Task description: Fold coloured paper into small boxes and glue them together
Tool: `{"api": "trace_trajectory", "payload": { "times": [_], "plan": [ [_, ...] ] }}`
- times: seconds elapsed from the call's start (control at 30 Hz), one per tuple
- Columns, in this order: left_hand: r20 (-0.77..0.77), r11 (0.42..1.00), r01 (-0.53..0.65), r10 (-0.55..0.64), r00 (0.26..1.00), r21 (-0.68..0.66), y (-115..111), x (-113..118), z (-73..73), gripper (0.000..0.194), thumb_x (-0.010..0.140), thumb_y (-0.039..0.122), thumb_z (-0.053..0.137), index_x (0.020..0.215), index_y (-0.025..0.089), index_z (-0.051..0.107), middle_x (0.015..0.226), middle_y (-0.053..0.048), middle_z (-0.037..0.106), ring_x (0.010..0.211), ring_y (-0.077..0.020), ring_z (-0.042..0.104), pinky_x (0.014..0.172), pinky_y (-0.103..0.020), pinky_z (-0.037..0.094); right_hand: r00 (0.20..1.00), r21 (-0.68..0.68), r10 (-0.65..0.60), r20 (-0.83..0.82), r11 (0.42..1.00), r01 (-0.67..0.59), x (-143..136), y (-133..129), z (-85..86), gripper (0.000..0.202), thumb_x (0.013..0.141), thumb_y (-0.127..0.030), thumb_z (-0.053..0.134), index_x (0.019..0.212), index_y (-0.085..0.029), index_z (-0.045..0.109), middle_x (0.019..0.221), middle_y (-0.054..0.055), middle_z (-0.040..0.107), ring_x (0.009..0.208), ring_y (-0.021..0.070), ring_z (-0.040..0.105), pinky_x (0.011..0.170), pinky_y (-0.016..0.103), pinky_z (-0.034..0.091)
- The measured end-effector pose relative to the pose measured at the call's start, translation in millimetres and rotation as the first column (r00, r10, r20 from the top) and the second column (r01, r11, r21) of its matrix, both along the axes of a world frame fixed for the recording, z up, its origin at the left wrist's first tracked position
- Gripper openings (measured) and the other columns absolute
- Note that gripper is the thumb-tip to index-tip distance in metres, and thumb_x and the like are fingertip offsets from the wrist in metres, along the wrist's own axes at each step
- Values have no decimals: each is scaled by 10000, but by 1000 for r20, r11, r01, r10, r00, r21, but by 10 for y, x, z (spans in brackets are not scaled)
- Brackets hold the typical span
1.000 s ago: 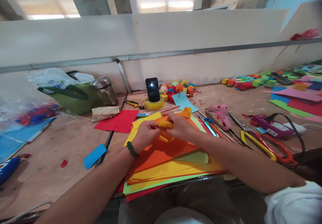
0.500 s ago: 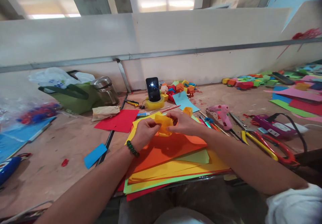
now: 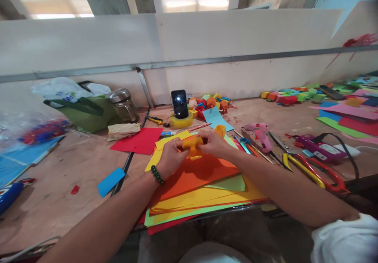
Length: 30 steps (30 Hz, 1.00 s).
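Note:
A small folded yellow paper piece is held above the stacked sheets, between both hands. My left hand, with a green bead bracelet at the wrist, pinches its left side. On the other side, my right hand has its fingers closed on the same piece. Beneath them lies an orange sheet on top of yellow, green and red paper. Just behind my right hand sits another small yellow folded shape.
Right of the stack lie a pink glue gun, large scissors and a purple device. A phone stands on a tape roll near folded paper cubes. A green bag and jar are at left.
The fingers of both hands have shifted around the yellow piece, which now looks more compressed and shows less of its surface. The left hand has moved slightly right.

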State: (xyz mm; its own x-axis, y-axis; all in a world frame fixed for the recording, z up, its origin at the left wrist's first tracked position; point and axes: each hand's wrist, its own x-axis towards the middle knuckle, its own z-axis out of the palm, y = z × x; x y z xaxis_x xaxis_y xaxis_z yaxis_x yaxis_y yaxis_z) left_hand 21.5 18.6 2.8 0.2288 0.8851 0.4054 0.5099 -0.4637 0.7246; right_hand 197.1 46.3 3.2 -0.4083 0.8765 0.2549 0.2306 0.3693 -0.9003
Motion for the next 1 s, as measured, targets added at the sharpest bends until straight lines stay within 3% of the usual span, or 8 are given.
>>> {"api": "trace_trajectory", "payload": {
  "times": [0.1,0.23,0.33,0.53,0.67,0.83,1.0],
  "plan": [
    [25,1000,8,-8,1000,-7,8,-2,-9,162,682,232,521,609,159,646,633,-2,602,626,-138,546,630,-239,451,994,-19,-80,-71,997,79,13,-12,54,93,609,-226,542,638,-153,590,587,-33,507,534,80,421,468,204,322],
    [139,999,-14,21,990,-46,41,-15,-22,186,678,247,537,744,158,687,741,-19,682,695,-164,598,698,-268,487,982,-39,-166,-92,986,163,51,-77,181,213,673,-315,582,822,-165,605,599,-42,509,494,85,452,450,213,375],
    [160,998,-46,51,986,-33,60,-32,-28,239,686,247,540,841,152,696,836,-40,713,775,-185,622,735,-281,493,988,-73,-149,-48,987,146,59,-117,234,231,666,-304,614,852,-179,557,538,-70,472,452,89,464,422,206,366],
    [108,994,-105,104,989,0,62,-39,-41,221,692,258,532,813,142,676,819,-54,706,777,-191,620,728,-290,495,994,-34,-110,-19,993,110,30,-86,175,146,676,-258,539,794,-177,570,546,-61,483,434,76,442,428,206,352],
    [180,997,-59,68,981,-54,69,-29,-49,238,676,264,543,829,133,669,825,-57,718,763,-192,634,718,-282,509,995,45,-98,12,994,97,22,-62,113,204,697,-253,495,825,-158,623,524,-68,429,454,71,373,442,212,289],
    [208,993,-31,54,977,-111,82,-29,-47,207,657,249,551,783,137,670,800,-43,719,742,-191,640,708,-279,523,994,72,-84,76,994,78,4,-57,55,295,707,-229,517,970,-153,625,533,-73,430,488,82,385,469,213,292],
    [265,990,24,13,964,-137,88,-16,-59,225,639,260,552,787,142,673,793,-40,714,740,-193,638,684,-282,530,996,75,17,87,997,-24,-3,-30,10,189,756,-220,455,823,-152,618,579,-48,454,510,82,400,470,211,287]
  ]
}}
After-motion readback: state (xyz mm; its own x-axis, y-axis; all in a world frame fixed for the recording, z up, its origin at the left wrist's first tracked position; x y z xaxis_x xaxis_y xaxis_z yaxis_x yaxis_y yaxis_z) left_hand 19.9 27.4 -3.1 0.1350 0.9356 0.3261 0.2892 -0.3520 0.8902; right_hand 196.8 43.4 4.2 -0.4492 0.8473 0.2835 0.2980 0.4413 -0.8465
